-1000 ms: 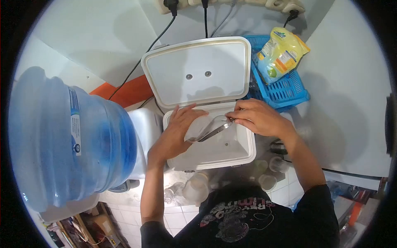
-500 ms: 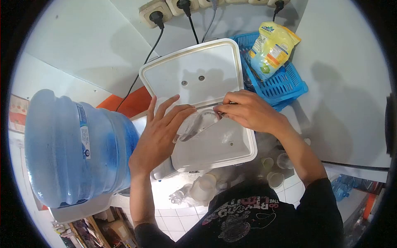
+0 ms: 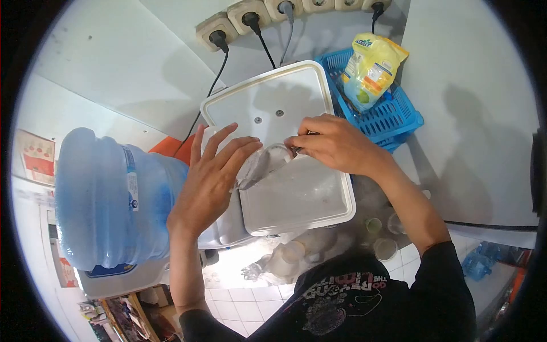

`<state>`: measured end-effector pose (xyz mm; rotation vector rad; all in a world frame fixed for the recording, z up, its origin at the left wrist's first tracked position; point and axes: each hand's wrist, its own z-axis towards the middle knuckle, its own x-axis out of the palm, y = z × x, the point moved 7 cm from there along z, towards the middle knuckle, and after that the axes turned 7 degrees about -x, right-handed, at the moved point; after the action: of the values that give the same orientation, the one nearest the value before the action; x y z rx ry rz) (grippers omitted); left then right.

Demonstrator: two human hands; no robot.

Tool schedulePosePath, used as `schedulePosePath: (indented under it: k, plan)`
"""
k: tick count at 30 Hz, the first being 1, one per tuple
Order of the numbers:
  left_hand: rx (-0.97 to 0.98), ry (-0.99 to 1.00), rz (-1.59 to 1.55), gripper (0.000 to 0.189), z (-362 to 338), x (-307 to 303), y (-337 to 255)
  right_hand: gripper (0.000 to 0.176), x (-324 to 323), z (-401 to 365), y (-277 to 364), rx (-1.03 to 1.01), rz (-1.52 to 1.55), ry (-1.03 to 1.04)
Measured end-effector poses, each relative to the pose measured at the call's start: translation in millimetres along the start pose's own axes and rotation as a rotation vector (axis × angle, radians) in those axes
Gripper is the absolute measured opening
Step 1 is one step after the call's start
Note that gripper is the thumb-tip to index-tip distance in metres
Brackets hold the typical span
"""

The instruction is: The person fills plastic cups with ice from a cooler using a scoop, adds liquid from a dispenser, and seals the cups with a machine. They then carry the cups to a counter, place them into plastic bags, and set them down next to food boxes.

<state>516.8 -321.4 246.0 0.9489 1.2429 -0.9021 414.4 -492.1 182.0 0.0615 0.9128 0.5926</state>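
A clear, whitish plastic container (image 3: 257, 170) is tilted over the left part of an open white box (image 3: 296, 202). My left hand (image 3: 208, 185) grips it from the left, some fingers raised and spread, the thumb hidden. At the container's upper right end, my right hand (image 3: 336, 142) pinches a thin dark handle (image 3: 312, 134). The handle's far end is hidden by the container and fingers. Behind both hands the box's white lid (image 3: 273, 94) stands raised, with two round metal fasteners on it.
A large blue water bottle (image 3: 108, 199) sits upside down on a dispenser at left. A yellow pouch (image 3: 373, 71) lies in a blue basket (image 3: 399, 117) behind the right hand. Plugs and cables hang from wall sockets (image 3: 248, 17). Several cups (image 3: 385, 248) stand near my body.
The view has shifted slightly. Both hands remain over the box with the container and handle, the right hand slightly closer to the left.
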Motion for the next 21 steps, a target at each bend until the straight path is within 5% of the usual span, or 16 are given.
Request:
schedulePosePath:
  k: [21]
  plan:
    - [0.026,-0.036,0.175,0.074,8.1,-37.2,-12.2,0.029,-19.7,14.4,-0.8,-0.037,-0.022,-0.079]
